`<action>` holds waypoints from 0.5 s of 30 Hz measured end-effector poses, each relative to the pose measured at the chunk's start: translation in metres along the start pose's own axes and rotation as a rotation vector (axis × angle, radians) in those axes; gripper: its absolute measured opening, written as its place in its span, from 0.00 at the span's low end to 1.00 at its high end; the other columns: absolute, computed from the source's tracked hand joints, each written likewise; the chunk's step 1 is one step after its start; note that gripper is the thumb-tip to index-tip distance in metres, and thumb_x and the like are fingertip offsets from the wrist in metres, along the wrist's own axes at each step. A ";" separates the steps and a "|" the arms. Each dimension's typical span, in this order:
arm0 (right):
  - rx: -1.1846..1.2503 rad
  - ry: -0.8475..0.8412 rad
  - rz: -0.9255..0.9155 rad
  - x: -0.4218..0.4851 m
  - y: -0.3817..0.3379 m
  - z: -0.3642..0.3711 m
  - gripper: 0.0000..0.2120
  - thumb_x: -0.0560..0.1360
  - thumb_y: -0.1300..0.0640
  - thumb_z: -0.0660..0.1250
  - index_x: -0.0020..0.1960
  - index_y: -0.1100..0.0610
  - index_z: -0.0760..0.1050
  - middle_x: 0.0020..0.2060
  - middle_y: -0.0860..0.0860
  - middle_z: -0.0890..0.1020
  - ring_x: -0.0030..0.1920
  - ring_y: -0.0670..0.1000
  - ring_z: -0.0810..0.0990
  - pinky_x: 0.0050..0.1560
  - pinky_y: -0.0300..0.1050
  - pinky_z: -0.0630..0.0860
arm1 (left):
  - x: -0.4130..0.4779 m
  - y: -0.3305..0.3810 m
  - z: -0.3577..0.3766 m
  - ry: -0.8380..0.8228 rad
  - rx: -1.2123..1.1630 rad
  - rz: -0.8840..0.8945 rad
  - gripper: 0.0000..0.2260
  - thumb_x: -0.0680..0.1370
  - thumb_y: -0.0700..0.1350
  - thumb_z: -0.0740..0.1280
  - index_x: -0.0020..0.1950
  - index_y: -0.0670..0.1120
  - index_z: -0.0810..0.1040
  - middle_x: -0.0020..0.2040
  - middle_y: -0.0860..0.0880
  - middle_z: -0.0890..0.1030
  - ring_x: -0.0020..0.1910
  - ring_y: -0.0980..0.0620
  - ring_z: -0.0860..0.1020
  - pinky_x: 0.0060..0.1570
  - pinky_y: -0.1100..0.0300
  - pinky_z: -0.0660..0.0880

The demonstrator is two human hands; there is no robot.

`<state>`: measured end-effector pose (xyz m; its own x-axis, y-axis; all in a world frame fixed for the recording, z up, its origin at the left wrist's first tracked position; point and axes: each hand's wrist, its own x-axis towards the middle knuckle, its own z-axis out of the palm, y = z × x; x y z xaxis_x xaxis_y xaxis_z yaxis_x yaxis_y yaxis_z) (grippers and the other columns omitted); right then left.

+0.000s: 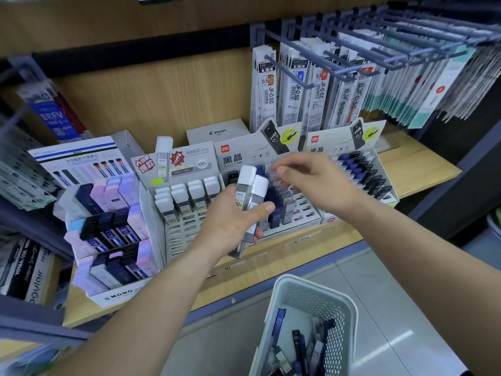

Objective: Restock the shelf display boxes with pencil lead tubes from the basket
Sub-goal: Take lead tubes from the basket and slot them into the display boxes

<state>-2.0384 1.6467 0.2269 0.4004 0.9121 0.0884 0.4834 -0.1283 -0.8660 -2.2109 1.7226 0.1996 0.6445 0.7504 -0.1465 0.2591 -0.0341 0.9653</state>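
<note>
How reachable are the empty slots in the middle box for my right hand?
Probably yes: the right hand hovers just above the box, its empty slots lie uncovered below, and the left hand with its tubes blocks only the left side.

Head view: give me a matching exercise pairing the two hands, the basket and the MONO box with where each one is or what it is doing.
Things:
1. left hand
2. right hand
3. basket
4. MONO box

Places or states:
A. at the left end of the shelf
B. grips two white-capped tubes
C. below the shelf edge, with loose tubes inside
D. over the slotted tray, blurred

Pairs: 1-B; 2-D; 3-C; 4-A
</note>
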 end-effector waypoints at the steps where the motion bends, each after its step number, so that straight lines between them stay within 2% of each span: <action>1: 0.086 -0.058 0.029 -0.006 -0.007 0.003 0.08 0.80 0.58 0.66 0.56 0.56 0.82 0.45 0.54 0.84 0.41 0.45 0.82 0.42 0.40 0.78 | 0.000 0.001 0.001 -0.011 -0.002 0.011 0.15 0.76 0.44 0.75 0.57 0.43 0.73 0.38 0.46 0.80 0.27 0.50 0.79 0.26 0.60 0.75; 3: 0.133 -0.106 0.049 -0.012 -0.010 0.008 0.07 0.80 0.59 0.67 0.55 0.58 0.81 0.45 0.58 0.84 0.40 0.47 0.82 0.43 0.43 0.80 | -0.002 0.003 0.003 -0.031 0.003 0.037 0.15 0.76 0.44 0.75 0.57 0.43 0.73 0.37 0.46 0.80 0.27 0.50 0.80 0.26 0.60 0.75; 8: 0.265 -0.136 0.108 -0.013 -0.001 0.003 0.05 0.78 0.62 0.70 0.52 0.63 0.79 0.40 0.56 0.83 0.40 0.51 0.82 0.48 0.52 0.82 | -0.006 0.005 0.009 -0.071 -0.018 0.049 0.11 0.77 0.47 0.73 0.56 0.48 0.74 0.37 0.50 0.80 0.29 0.46 0.81 0.27 0.58 0.77; 12: 0.407 -0.125 0.196 -0.015 0.002 -0.002 0.02 0.81 0.63 0.64 0.53 0.62 0.75 0.40 0.56 0.84 0.37 0.53 0.84 0.38 0.46 0.82 | -0.003 0.003 0.005 -0.027 -0.022 0.032 0.10 0.79 0.52 0.68 0.52 0.47 0.74 0.32 0.49 0.79 0.26 0.48 0.78 0.24 0.59 0.75; 15: 0.504 -0.074 0.185 -0.015 0.005 -0.006 0.03 0.82 0.66 0.62 0.54 0.60 0.73 0.38 0.56 0.83 0.36 0.53 0.82 0.38 0.45 0.81 | -0.001 0.001 0.001 -0.016 -0.050 0.035 0.09 0.80 0.52 0.66 0.49 0.47 0.74 0.33 0.49 0.78 0.24 0.49 0.75 0.22 0.60 0.72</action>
<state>-2.0370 1.6302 0.2242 0.3790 0.9191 -0.1072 -0.0304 -0.1034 -0.9942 -2.2104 1.7214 0.2006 0.6642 0.7386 -0.1151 0.1997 -0.0270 0.9795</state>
